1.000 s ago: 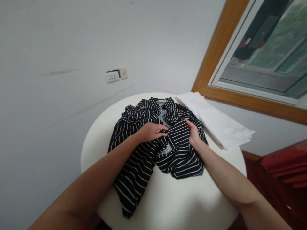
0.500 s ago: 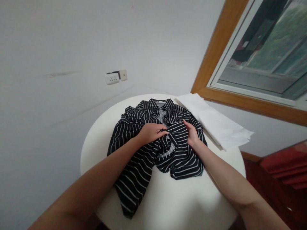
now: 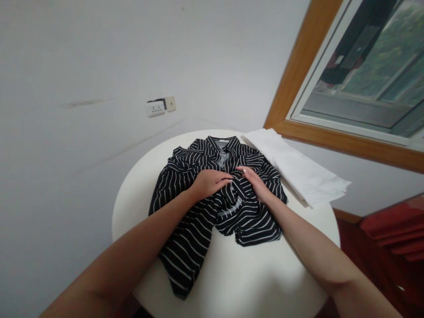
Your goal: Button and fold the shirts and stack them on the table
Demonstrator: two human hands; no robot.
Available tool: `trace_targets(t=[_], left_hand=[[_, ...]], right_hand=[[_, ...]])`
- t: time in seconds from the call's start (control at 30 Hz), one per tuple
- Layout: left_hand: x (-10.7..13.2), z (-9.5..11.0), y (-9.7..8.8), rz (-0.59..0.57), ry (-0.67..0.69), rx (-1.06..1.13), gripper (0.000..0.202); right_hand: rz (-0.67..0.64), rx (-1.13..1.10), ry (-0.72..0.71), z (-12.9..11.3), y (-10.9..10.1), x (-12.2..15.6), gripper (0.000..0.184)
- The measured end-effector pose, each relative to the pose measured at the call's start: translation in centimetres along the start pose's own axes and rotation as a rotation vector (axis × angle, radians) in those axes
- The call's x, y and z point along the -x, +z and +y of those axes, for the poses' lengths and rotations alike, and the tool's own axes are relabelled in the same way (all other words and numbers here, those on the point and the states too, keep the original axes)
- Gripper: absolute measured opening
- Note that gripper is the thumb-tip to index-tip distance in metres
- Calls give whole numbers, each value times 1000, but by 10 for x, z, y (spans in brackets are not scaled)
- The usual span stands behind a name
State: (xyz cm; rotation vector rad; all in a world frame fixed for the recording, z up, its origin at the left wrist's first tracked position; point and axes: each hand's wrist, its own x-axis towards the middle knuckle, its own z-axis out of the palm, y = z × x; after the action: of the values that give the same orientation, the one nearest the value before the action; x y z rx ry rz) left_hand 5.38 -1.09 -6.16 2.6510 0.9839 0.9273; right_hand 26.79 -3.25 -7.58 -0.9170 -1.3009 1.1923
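A black shirt with white stripes (image 3: pixel 188 221) lies face up on a round white table (image 3: pixel 232 278), its collar at the far side and one sleeve reaching toward me. My left hand (image 3: pixel 210 182) pinches the front edge of the shirt near its middle, thumb and fingers pressed together on the cloth. Just right of it, my right hand (image 3: pixel 256 183) is closed on the right front panel, fingertips close to the left ones. The front gapes below the hands and shows a pale inside. Any button between the fingertips is too small to make out.
A folded white cloth or sheet (image 3: pixel 298 170) lies along the table's right side and overhangs the edge. Behind the table is a white wall with a socket (image 3: pixel 154 108). A wood-framed window (image 3: pixel 331 132) stands at right, with red fabric (image 3: pixel 397 225) below.
My right hand has slid left along the shirt front, toward my left hand, and the cloth between them has bunched up. My left hand has kept its place.
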Motion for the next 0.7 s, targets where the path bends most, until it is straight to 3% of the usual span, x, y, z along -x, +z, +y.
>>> trace_targets(t=[0.1, 0.23, 0.43, 0.7], left_hand=[[0, -1, 2, 1, 4, 13, 27], [1, -4, 4, -24, 2, 28, 28], [2, -5, 3, -14, -113, 7, 32], [2, -6, 4, -28, -87, 11, 25]], right_hand=[[-216, 233, -54, 1, 10, 7, 25], [-334, 374, -63, 6, 11, 7, 19], [-295, 414, -32, 7, 4, 5, 33], [-268, 500, -20, 7, 5, 5, 54]])
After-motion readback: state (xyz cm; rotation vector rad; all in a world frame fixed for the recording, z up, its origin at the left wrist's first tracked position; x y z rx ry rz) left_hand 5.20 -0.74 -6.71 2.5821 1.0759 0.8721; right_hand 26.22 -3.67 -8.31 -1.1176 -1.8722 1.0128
